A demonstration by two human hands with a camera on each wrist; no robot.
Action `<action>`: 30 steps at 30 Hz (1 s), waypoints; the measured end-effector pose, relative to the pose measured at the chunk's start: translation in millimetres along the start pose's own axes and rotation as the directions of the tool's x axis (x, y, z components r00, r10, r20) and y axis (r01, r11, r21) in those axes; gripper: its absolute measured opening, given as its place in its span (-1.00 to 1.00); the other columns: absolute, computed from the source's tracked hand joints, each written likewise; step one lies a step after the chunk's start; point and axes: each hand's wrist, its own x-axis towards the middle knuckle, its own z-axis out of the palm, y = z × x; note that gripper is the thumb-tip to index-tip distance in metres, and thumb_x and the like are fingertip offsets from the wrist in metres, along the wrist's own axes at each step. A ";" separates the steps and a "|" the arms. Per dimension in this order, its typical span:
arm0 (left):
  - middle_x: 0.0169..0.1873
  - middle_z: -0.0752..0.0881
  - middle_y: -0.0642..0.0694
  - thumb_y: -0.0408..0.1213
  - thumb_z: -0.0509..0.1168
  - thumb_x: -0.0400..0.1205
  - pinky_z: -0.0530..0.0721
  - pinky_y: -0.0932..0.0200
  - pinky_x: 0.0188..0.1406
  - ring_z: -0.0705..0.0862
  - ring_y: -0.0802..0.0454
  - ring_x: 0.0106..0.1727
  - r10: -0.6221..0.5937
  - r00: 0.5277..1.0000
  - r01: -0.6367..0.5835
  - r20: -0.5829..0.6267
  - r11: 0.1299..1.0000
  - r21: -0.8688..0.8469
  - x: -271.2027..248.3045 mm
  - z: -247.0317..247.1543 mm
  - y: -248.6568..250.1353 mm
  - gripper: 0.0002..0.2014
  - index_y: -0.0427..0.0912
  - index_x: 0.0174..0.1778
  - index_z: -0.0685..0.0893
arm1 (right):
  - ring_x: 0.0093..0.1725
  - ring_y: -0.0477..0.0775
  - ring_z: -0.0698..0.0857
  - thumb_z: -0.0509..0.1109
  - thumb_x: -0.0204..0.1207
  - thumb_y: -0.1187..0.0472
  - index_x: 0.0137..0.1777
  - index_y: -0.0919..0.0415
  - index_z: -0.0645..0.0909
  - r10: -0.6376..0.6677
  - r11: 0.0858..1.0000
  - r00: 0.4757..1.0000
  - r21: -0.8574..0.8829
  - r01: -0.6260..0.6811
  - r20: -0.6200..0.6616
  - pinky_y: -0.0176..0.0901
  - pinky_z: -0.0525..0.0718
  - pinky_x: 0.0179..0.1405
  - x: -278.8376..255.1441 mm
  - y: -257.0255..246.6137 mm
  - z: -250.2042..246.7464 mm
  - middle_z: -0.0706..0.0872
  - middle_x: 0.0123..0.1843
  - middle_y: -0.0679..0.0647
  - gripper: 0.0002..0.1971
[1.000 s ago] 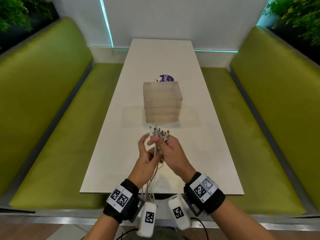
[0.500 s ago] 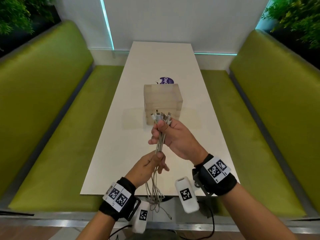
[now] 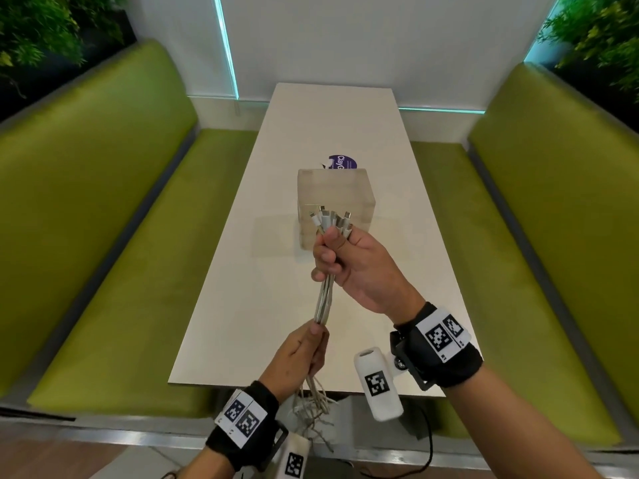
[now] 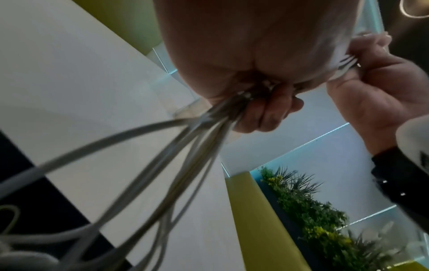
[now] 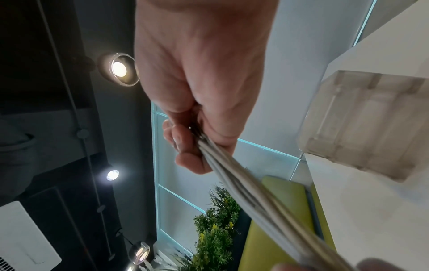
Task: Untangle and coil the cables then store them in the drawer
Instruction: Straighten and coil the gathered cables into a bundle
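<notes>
Gripping cables [image 3: 323,299], both hands.

I see the cables [image 3: 323,299] as smooth pale plastic cord with glossy white plastic plugs tipped in metal. Behind them the drawer box [image 3: 335,202] looks frosted, translucent plastic. Under it, the bench [image 3: 242,305] is matt white laminate.

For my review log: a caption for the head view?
Right hand and left hand stretch a cable bundle before a translucent drawer box.
</notes>
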 end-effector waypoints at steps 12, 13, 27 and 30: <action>-0.61 0.62 -0.05 0.49 0.05 0.47 0.50 0.17 -0.42 0.56 0.03 -0.54 0.070 0.996 -0.061 -0.056 0.988 0.139 20.9 -8.6 2.1 -0.34 -0.16 -0.27 0.40 | -0.45 -0.08 0.35 0.13 0.65 0.12 -0.11 0.25 0.45 -0.063 0.973 0.996 -0.216 0.077 0.069 -0.21 0.60 -0.30 11.0 -51.2 16.2 0.51 -0.42 -0.07 -0.79; -0.62 0.60 -0.02 0.49 0.05 0.47 0.50 0.17 -0.45 0.55 0.02 -0.55 0.082 0.995 -0.073 -0.061 0.988 0.134 26.6 -7.5 8.6 -0.34 -0.15 -0.28 0.40 | -0.46 -0.09 0.36 0.12 0.65 0.13 -0.11 0.26 0.46 -0.081 0.967 0.993 -0.234 0.098 0.084 -0.21 0.60 -0.31 14.0 -61.8 18.9 0.51 -0.42 -0.07 -0.78; -0.08 0.75 -0.18 0.17 0.43 0.45 0.69 0.01 0.02 0.73 -0.11 0.02 0.280 0.957 -0.289 0.080 0.947 0.142 78.2 -20.7 121.3 -0.51 -0.07 0.13 0.55 | -0.52 -0.13 0.34 0.06 0.74 0.20 -0.10 0.25 0.47 -0.199 0.923 0.974 -0.313 0.224 0.112 -0.22 0.57 -0.39 32.5 -123.3 36.7 0.50 -0.45 -0.08 -0.76; -0.29 0.77 -0.06 -0.13 0.35 0.57 0.74 0.03 -0.03 0.77 -0.11 -0.13 0.370 0.929 -0.371 0.017 0.928 0.038 83.5 -8.2 158.0 -0.71 -0.15 0.13 0.50 | -0.50 -0.09 0.37 0.08 0.74 0.19 -0.09 0.26 0.45 -0.215 0.912 0.972 -0.336 0.234 0.095 -0.21 0.58 -0.35 33.2 -123.5 37.6 0.49 -0.44 -0.06 -0.78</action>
